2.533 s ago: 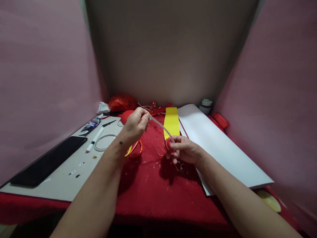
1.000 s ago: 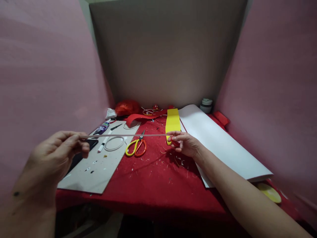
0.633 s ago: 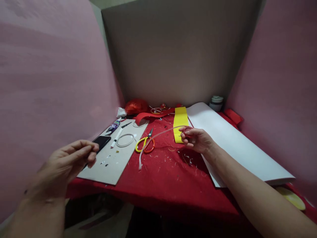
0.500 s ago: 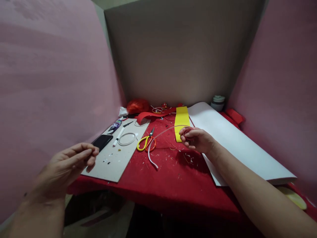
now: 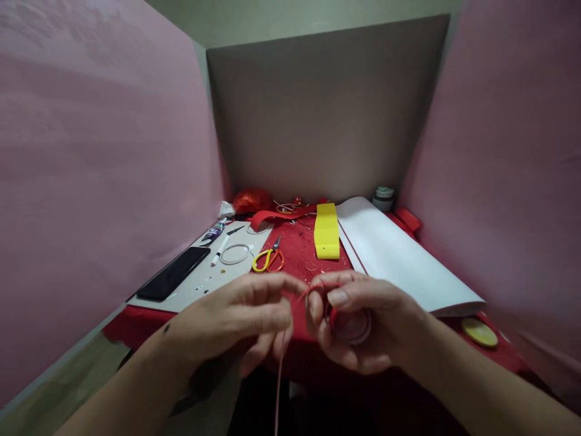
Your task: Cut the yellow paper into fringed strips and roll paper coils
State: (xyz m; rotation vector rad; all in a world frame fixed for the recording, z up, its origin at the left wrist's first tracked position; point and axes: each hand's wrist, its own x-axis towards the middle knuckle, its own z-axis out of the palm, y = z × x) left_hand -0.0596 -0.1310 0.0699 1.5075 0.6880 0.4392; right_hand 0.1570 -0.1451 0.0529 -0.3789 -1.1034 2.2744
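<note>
Both hands are raised close to the camera, in front of the near edge of the red table (image 5: 295, 254). My right hand (image 5: 363, 327) is closed around a small red and pale coil (image 5: 347, 324) of rolled strip. My left hand (image 5: 245, 318) pinches the loose strip (image 5: 280, 369) just left of the coil, thumb and forefinger pressed together. The strip's free end hangs down between the hands and runs out of view at the bottom. The fingertips of the two hands almost touch.
On the red cloth lie yellow-and-orange scissors (image 5: 269, 259), a yellow corrugated sheet (image 5: 327, 231), a red strip (image 5: 276, 216) and a large white sheet (image 5: 399, 257). A grey board (image 5: 200, 284) at left carries a black phone (image 5: 173, 281), a pen (image 5: 220, 249), a white ring (image 5: 236, 253). Pink panels wall both sides.
My left hand let go of the stretched strip, then came back to the right hand and pinched the strip again. Both hands moved nearer the camera, and the view tilted up.
</note>
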